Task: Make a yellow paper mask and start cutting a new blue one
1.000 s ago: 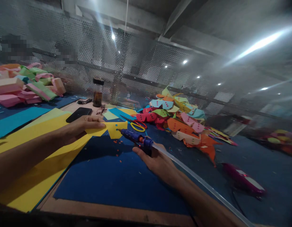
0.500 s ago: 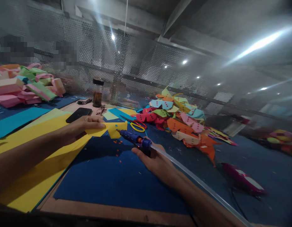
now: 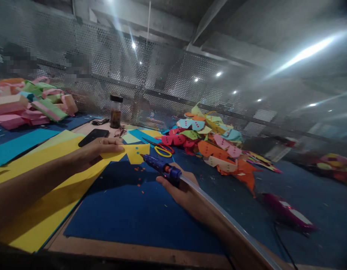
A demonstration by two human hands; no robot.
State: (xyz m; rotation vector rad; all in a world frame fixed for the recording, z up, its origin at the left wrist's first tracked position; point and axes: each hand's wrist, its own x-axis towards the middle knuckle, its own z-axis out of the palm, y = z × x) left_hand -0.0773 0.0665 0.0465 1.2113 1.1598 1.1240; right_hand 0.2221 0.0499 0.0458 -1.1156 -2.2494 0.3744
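My left hand (image 3: 110,145) pinches the left part of a yellow paper cutout (image 3: 135,157) and holds it above the blue board (image 3: 134,213). Small blue squares show on the cutout's right part. Wrapped round a blue glue gun (image 3: 159,165) is my right hand (image 3: 183,187); a long clear glue stick (image 3: 218,206) runs out of the gun's back. The gun's nozzle is close to the cutout's right part. Several tiny orange bits (image 3: 138,180) lie on the board beneath.
Yellow sheets (image 3: 49,195) and a phone (image 3: 93,137) lie left. Behind are a jar (image 3: 116,112) and scissors (image 3: 163,150). Paper cutouts (image 3: 215,150) are piled right, near a purple device (image 3: 288,212). Folded paper pieces (image 3: 29,103) fill the far left.
The glue gun's nozzle has moved slightly right and down off the blue squares, and more blue squares show on the yellow cutout. My left hand has hardly moved.
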